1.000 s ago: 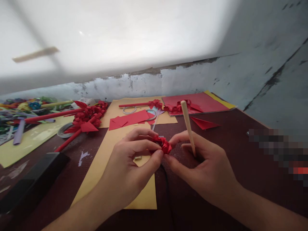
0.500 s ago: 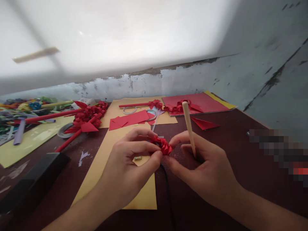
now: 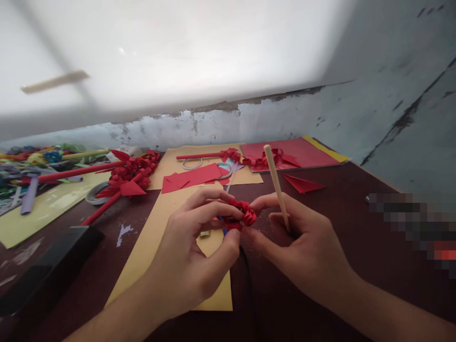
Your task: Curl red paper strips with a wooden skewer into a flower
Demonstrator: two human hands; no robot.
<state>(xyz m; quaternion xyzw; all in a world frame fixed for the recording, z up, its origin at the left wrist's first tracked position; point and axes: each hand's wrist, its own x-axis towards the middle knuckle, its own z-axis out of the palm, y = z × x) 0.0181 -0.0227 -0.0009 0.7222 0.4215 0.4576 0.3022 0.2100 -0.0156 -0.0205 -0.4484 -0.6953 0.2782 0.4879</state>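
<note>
A small curled red paper flower (image 3: pixel 249 214) is held up in the middle of the head view. Thumb and fingers of my left hand (image 3: pixel 199 247) pinch its left side. On the other side, the thumb and index finger of my right hand (image 3: pixel 302 237) touch its edge. A pale wooden stick (image 3: pixel 275 183) stands tilted in my right hand, its lower end hidden in the curled fingers. Below the hands lies a sheet of yellow paper (image 3: pixel 213 294). Part of the flower is covered by my left fingers.
Finished red paper flowers (image 3: pixel 131 173) on stems lie left, beside a tape roll (image 3: pixel 97 194) and a black box-like object (image 3: pixel 50 266). Red paper pieces (image 3: pixel 194 176) and a red folder (image 3: pixel 309 154) lie at the back. A red paper triangle (image 3: pixel 304 184) is at right.
The red flower has been turned between my fingers, and its open, curled side shows more. My left fingers have shifted a little, and the stick's top has tipped slightly left.
</note>
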